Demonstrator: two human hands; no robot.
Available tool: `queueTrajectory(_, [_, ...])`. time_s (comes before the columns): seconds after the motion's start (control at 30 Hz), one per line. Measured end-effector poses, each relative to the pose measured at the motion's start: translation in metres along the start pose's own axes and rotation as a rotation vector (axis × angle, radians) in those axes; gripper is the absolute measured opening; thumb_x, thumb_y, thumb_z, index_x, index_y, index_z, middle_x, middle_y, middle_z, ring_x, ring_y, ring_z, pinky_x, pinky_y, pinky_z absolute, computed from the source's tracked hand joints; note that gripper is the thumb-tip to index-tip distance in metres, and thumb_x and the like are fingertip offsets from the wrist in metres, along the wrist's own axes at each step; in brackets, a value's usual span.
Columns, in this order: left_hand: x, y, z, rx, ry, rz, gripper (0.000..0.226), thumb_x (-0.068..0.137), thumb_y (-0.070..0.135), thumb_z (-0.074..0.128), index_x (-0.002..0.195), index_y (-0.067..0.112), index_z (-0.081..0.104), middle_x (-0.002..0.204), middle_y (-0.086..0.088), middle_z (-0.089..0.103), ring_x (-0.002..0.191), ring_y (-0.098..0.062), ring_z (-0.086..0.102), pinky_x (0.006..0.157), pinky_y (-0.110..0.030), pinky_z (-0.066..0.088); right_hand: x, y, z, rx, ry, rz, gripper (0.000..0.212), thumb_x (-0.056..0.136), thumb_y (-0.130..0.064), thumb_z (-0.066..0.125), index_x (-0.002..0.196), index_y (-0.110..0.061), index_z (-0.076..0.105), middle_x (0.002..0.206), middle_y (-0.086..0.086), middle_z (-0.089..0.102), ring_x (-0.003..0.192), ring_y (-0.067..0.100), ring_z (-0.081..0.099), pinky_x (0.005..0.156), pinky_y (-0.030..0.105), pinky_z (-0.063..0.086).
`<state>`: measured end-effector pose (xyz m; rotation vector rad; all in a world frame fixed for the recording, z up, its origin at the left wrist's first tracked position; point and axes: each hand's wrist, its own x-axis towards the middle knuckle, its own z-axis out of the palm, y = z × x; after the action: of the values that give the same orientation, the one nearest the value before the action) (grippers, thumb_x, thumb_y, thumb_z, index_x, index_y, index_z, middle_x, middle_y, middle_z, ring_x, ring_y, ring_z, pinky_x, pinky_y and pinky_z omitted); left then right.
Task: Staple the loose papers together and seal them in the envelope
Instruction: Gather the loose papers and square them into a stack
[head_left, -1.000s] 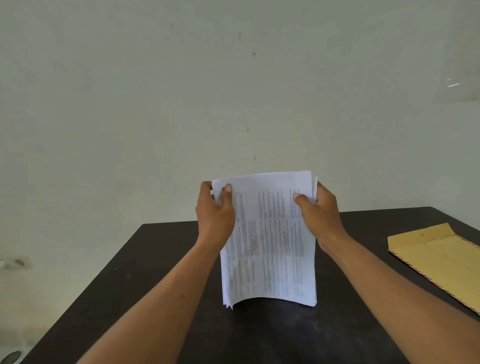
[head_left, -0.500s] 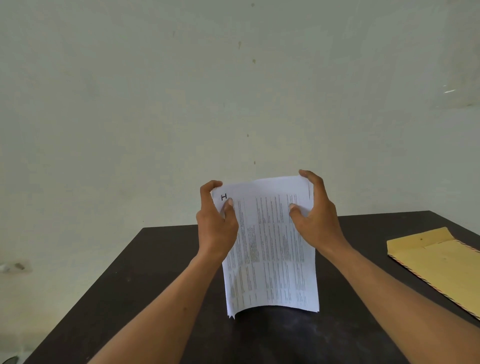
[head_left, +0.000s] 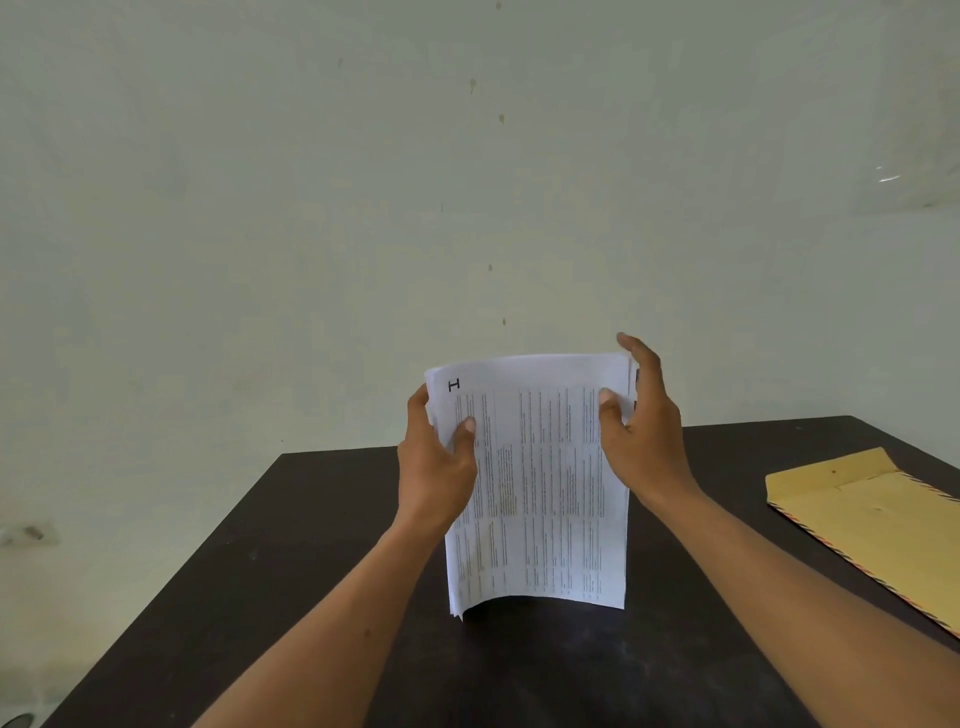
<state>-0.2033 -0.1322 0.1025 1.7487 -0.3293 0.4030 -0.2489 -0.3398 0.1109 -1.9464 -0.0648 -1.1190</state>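
The stack of white printed paper sheets (head_left: 540, 483) stands on the dark rectangular table (head_left: 311, 545) — the left hand (head_left: 436, 462) gripping its 9 o'clock edge, the right hand (head_left: 644, 436) pressing its 3 o'clock edge with straight fingers.

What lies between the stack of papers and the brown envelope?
Head view: between papers and envelope, only bare dark table, crossed by the right forearm.

Head-worn view — faces forward, slightly down, over table (head_left: 291, 545) toward wall (head_left: 260, 208).
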Motion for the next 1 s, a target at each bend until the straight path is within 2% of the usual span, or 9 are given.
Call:
queueTrajectory(0.07, [-0.007,-0.006,0.002,-0.026,0.003,-0.047,0.057,0.1,0.022,0.057,0.146,0.033,0.026,0.105,0.004,0.067,0.082,-0.005,0.067,0.049,-0.011,0.05,-0.01,0.007,0.001,0.05,0.026,0.035,0.066,0.099,0.002,0.047,0.146,-0.04,0.026,0.137,0.012,0.053,0.109,0.024,0.062,0.092,0.034,0.057])
queueTrajectory(0.17, [-0.016,-0.013,0.002,-0.004,0.074,0.043,0.06,0.101,0.018,0.053,0.142,0.044,0.018,0.093,0.003,0.067,0.069,-0.013,0.069,0.048,-0.02,0.053,-0.025,0.017,0.003,-0.101,0.058,-0.099,0.048,0.096,0.009,0.046,0.126,-0.029,0.049,0.112,0.005,0.058,0.078,0.005,0.057,0.065,0.012,0.047])
queueTrajectory(0.27, [-0.013,-0.013,0.003,0.064,0.138,0.157,0.045,0.102,0.012,0.049,0.127,0.043,0.026,0.088,0.001,0.062,0.067,-0.026,0.065,0.052,-0.035,0.059,-0.016,0.022,0.004,-0.177,0.106,-0.15,0.034,0.091,0.015,0.05,0.098,-0.011,0.07,0.106,0.005,0.059,0.09,0.012,0.063,0.076,0.015,0.051])
queueTrajectory(0.37, [-0.006,-0.005,0.002,0.133,0.154,0.236,0.028,0.102,0.011,0.049,0.121,0.031,0.045,0.097,0.005,0.066,0.071,-0.017,0.063,0.062,-0.021,0.058,0.001,0.011,0.001,-0.161,0.122,-0.175,0.028,0.094,0.011,0.051,0.104,-0.003,0.073,0.11,0.006,0.06,0.101,0.014,0.062,0.088,0.02,0.054])
queueTrajectory(0.43, [-0.003,-0.008,-0.002,0.175,0.153,0.272,0.024,0.101,0.01,0.051,0.121,0.02,0.058,0.113,0.001,0.068,0.089,-0.018,0.066,0.076,-0.015,0.055,0.002,0.008,-0.002,-0.136,0.099,-0.202,0.024,0.096,0.007,0.053,0.109,-0.004,0.07,0.113,0.003,0.058,0.105,0.01,0.06,0.09,0.014,0.052])
queueTrajectory(0.5, [-0.004,-0.019,-0.006,0.208,0.128,0.272,0.026,0.101,0.01,0.053,0.124,0.018,0.063,0.113,-0.001,0.07,0.094,-0.027,0.067,0.083,-0.027,0.057,-0.009,0.013,-0.003,-0.12,0.06,-0.188,0.022,0.095,0.005,0.057,0.11,-0.007,0.068,0.115,-0.004,0.055,0.107,0.005,0.058,0.089,0.012,0.052])
queueTrajectory(0.73, [-0.028,-0.05,-0.006,0.258,0.088,0.18,0.028,0.099,0.011,0.057,0.125,0.019,0.065,0.115,0.006,0.069,0.096,-0.021,0.068,0.086,-0.031,0.059,-0.061,0.041,0.007,-0.105,-0.052,0.06,0.019,0.091,0.001,0.066,0.098,-0.015,0.073,0.102,-0.006,0.06,0.095,0.002,0.063,0.088,0.018,0.055])
queueTrajectory(0.87, [-0.017,-0.04,-0.004,0.231,0.049,0.061,0.025,0.097,0.014,0.06,0.12,0.019,0.068,0.101,0.001,0.072,0.08,-0.017,0.068,0.063,-0.01,0.051,-0.037,0.03,0.001,-0.077,-0.151,0.201,0.022,0.094,0.001,0.06,0.098,-0.017,0.072,0.106,-0.005,0.065,0.087,-0.002,0.059,0.089,0.018,0.052])
queueTrajectory(1.0, [-0.007,-0.051,-0.01,0.328,-0.161,-0.128,0.023,0.097,0.015,0.061,0.117,0.017,0.071,0.097,0.004,0.067,0.047,0.0,0.055,0.045,-0.007,0.042,-0.026,0.038,-0.013,-0.21,-0.443,0.434,0.022,0.096,-0.004,0.057,0.098,-0.015,0.075,0.116,0.0,0.067,0.07,0.003,0.059,0.058,0.013,0.045])
